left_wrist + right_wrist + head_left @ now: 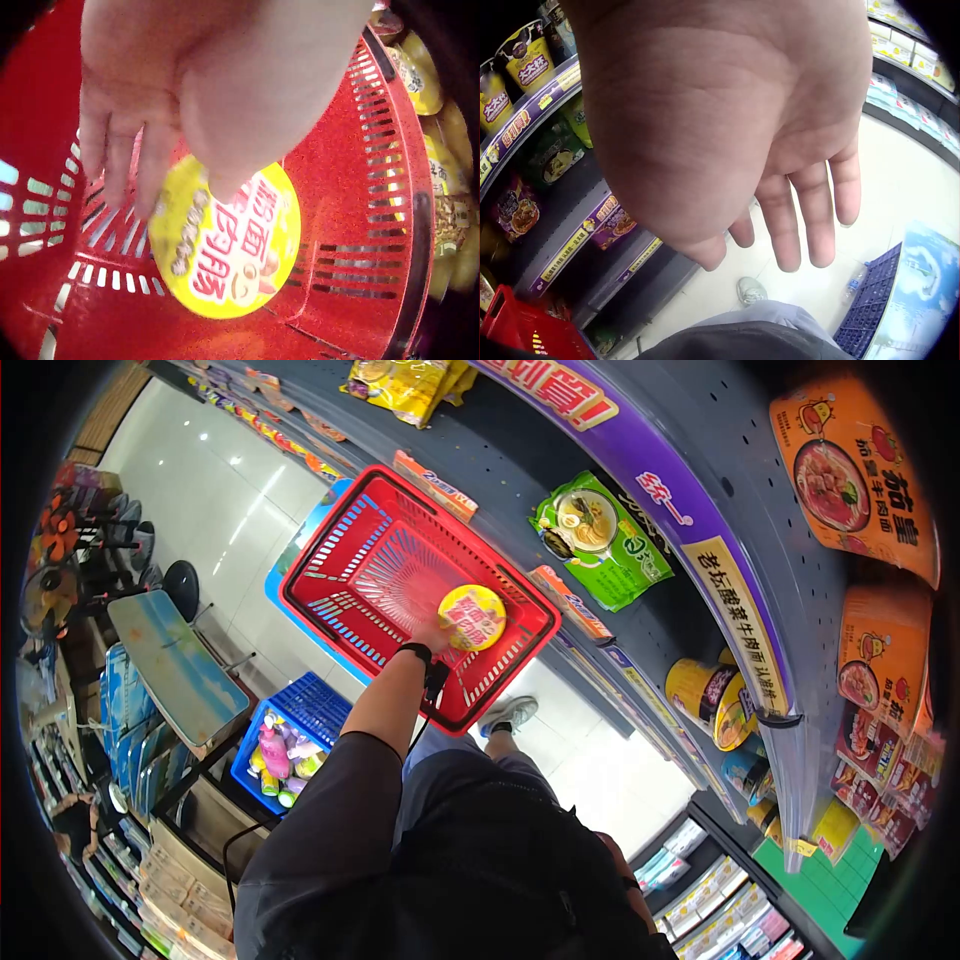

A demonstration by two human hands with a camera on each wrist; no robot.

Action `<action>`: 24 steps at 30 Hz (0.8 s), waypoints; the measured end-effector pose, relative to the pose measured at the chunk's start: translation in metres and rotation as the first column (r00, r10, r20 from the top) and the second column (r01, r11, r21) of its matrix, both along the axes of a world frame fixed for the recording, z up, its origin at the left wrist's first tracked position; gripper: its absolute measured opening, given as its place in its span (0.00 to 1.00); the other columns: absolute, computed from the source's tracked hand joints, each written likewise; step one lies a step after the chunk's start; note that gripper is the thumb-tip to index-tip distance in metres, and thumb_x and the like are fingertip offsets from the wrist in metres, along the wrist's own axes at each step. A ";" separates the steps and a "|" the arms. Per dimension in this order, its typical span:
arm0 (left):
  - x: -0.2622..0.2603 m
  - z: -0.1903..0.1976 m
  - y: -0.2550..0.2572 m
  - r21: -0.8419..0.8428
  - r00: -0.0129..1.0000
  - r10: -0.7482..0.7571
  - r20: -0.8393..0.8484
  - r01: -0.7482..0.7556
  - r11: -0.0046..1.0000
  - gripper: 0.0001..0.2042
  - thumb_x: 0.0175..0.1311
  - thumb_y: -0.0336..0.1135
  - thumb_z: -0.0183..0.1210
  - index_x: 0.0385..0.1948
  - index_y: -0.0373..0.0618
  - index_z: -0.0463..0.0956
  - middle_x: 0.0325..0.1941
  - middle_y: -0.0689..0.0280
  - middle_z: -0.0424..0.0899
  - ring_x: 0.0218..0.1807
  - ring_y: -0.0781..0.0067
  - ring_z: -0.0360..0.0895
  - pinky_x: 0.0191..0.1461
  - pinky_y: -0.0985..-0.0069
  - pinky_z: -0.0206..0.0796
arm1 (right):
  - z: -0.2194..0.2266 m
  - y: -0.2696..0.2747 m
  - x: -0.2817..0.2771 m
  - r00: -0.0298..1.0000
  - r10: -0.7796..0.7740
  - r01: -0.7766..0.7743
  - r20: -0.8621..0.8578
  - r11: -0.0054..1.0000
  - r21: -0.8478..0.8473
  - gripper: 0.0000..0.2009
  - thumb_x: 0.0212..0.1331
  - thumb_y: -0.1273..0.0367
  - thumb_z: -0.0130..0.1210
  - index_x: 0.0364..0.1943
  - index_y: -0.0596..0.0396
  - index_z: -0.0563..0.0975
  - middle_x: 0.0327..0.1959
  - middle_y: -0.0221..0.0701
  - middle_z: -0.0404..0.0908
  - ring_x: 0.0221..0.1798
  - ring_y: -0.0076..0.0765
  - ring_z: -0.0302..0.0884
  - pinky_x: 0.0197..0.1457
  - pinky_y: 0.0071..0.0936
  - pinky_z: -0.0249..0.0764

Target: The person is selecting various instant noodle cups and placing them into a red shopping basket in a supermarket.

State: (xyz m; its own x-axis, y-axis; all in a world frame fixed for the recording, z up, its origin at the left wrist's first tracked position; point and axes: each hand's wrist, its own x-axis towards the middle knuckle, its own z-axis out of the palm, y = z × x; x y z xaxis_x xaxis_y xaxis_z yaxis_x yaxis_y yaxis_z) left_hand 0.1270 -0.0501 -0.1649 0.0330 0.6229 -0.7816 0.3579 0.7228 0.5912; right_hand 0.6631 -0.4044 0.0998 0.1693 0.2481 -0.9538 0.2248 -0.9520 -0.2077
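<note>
Inside a red shopping basket (380, 595), my left hand (432, 638) reaches down to a round tub of instant noodles with a yellow lid (472, 618). The left wrist view has the thumb of that hand (202, 112) over the near edge of the lid (236, 247), and the fingers come down along its side, so the hand grips the tub at its rim. The tub's wall is hidden below the lid. My right hand (727, 135) hangs beside the body with its fingers loosely extended, holding nothing.
Shelves of noodle packs run along the right, with a green pack (605, 540) close to the basket. Orange noodle buckets (825, 475) stand higher up. A blue basket of bottles (290, 755) and a folding table (180, 660) are on the left.
</note>
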 end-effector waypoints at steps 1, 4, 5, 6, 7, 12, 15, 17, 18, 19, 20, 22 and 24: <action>0.001 -0.028 -0.005 0.027 0.997 0.012 -0.082 -0.010 1.000 0.31 0.54 0.40 0.62 0.58 0.42 0.59 0.44 0.49 0.79 0.51 0.52 0.76 0.53 0.65 0.68 | 0.025 0.014 -0.020 1.000 -0.004 0.004 0.017 1.000 -0.003 0.19 0.59 0.60 0.55 0.51 0.56 0.74 0.45 0.39 0.80 0.48 0.31 0.76 0.51 0.26 0.71; 0.024 0.031 0.001 0.109 0.941 0.260 -0.215 -0.242 0.964 0.32 0.51 0.38 0.64 0.57 0.37 0.59 0.48 0.48 0.78 0.51 0.53 0.76 0.53 0.65 0.68 | 0.041 0.014 -0.035 0.999 -0.027 0.025 0.045 0.999 0.044 0.19 0.59 0.60 0.56 0.50 0.56 0.74 0.45 0.37 0.80 0.48 0.30 0.76 0.50 0.25 0.72; 0.028 0.038 0.004 0.055 0.945 0.267 -0.187 -0.261 0.964 0.33 0.50 0.37 0.65 0.57 0.35 0.59 0.50 0.48 0.77 0.52 0.54 0.75 0.53 0.66 0.68 | 0.039 0.006 -0.033 0.998 -0.035 0.030 0.051 0.995 0.092 0.19 0.60 0.59 0.56 0.50 0.56 0.74 0.44 0.37 0.80 0.47 0.29 0.76 0.49 0.25 0.72; 0.031 0.037 0.007 0.062 0.950 0.253 -0.184 -0.246 0.967 0.33 0.50 0.37 0.65 0.57 0.35 0.59 0.50 0.48 0.77 0.52 0.54 0.75 0.53 0.66 0.68 | 0.027 -0.002 -0.030 0.997 -0.052 0.046 0.052 0.994 0.100 0.19 0.60 0.59 0.56 0.50 0.56 0.74 0.44 0.37 0.80 0.47 0.29 0.76 0.49 0.25 0.72; 0.032 0.032 0.006 0.019 0.958 0.247 -0.148 -0.247 0.969 0.31 0.51 0.37 0.64 0.56 0.35 0.61 0.48 0.52 0.78 0.50 0.59 0.76 0.51 0.69 0.69 | 0.015 -0.009 -0.023 0.999 -0.045 0.042 0.029 0.995 0.093 0.19 0.60 0.59 0.56 0.50 0.56 0.74 0.45 0.37 0.80 0.47 0.29 0.76 0.49 0.25 0.72; 0.021 0.023 0.027 0.036 0.994 0.080 0.071 -0.083 0.996 0.20 0.55 0.34 0.59 0.50 0.39 0.71 0.44 0.62 0.78 0.43 0.70 0.74 0.45 0.69 0.70 | 0.018 0.009 -0.042 0.946 0.264 -0.298 0.191 0.938 0.179 0.19 0.59 0.61 0.55 0.49 0.58 0.74 0.44 0.37 0.79 0.44 0.30 0.78 0.48 0.25 0.73; -0.002 -0.033 0.034 0.189 0.969 0.218 -0.118 -0.193 0.963 0.25 0.53 0.36 0.60 0.52 0.33 0.64 0.45 0.57 0.77 0.42 0.67 0.76 0.47 0.71 0.70 | 0.031 0.047 -0.050 0.988 0.101 -0.110 0.119 0.991 0.078 0.19 0.61 0.61 0.52 0.52 0.57 0.71 0.36 0.35 0.82 0.35 0.29 0.79 0.39 0.25 0.75; 0.007 0.055 0.051 0.082 0.924 -0.013 -0.383 0.049 0.995 0.35 0.51 0.44 0.61 0.58 0.32 0.59 0.49 0.43 0.76 0.54 0.54 0.73 0.54 0.64 0.65 | 0.037 0.050 -0.051 0.990 -0.019 0.015 0.143 0.999 0.035 0.20 0.61 0.61 0.52 0.53 0.57 0.70 0.35 0.35 0.82 0.34 0.28 0.79 0.37 0.25 0.75; 0.000 0.045 0.045 0.220 0.930 0.102 -0.354 -0.024 0.975 0.35 0.52 0.43 0.59 0.60 0.32 0.57 0.49 0.45 0.76 0.53 0.56 0.73 0.52 0.65 0.65 | 0.028 0.044 -0.040 0.994 -0.003 -0.004 0.110 0.998 0.062 0.20 0.61 0.60 0.52 0.53 0.57 0.70 0.34 0.35 0.82 0.33 0.28 0.79 0.35 0.25 0.75; 0.021 0.119 0.049 0.140 0.965 0.121 -0.233 -0.090 0.986 0.33 0.53 0.40 0.59 0.60 0.32 0.58 0.50 0.48 0.75 0.52 0.60 0.74 0.51 0.68 0.66 | 0.017 0.036 -0.028 0.997 0.016 -0.023 0.079 0.996 0.091 0.20 0.61 0.60 0.52 0.53 0.56 0.70 0.34 0.35 0.82 0.31 0.27 0.79 0.34 0.26 0.75; -0.006 0.053 0.051 0.286 0.962 0.177 -0.209 -0.114 0.952 0.31 0.53 0.37 0.58 0.59 0.32 0.60 0.49 0.50 0.75 0.49 0.62 0.73 0.50 0.71 0.66 | -0.001 0.021 -0.018 0.997 0.025 -0.036 0.071 0.987 0.159 0.20 0.61 0.60 0.53 0.53 0.56 0.71 0.32 0.33 0.82 0.30 0.27 0.78 0.33 0.25 0.74; 0.005 0.088 0.036 0.520 0.951 0.233 -0.201 -0.098 0.849 0.23 0.54 0.34 0.57 0.52 0.32 0.67 0.49 0.51 0.76 0.48 0.61 0.74 0.51 0.71 0.66 | -0.005 0.011 0.000 0.996 -0.029 0.026 0.080 0.999 0.041 0.20 0.59 0.56 0.53 0.51 0.51 0.74 0.47 0.36 0.79 0.50 0.34 0.77 0.55 0.28 0.70; 0.017 0.112 0.019 0.624 0.956 0.272 -0.111 -0.146 0.768 0.14 0.57 0.28 0.55 0.45 0.35 0.71 0.42 0.57 0.78 0.43 0.67 0.75 0.49 0.73 0.66 | -0.018 -0.005 0.028 0.996 0.017 -0.023 0.083 0.998 0.066 0.21 0.59 0.56 0.54 0.52 0.52 0.73 0.48 0.36 0.79 0.51 0.34 0.77 0.56 0.28 0.70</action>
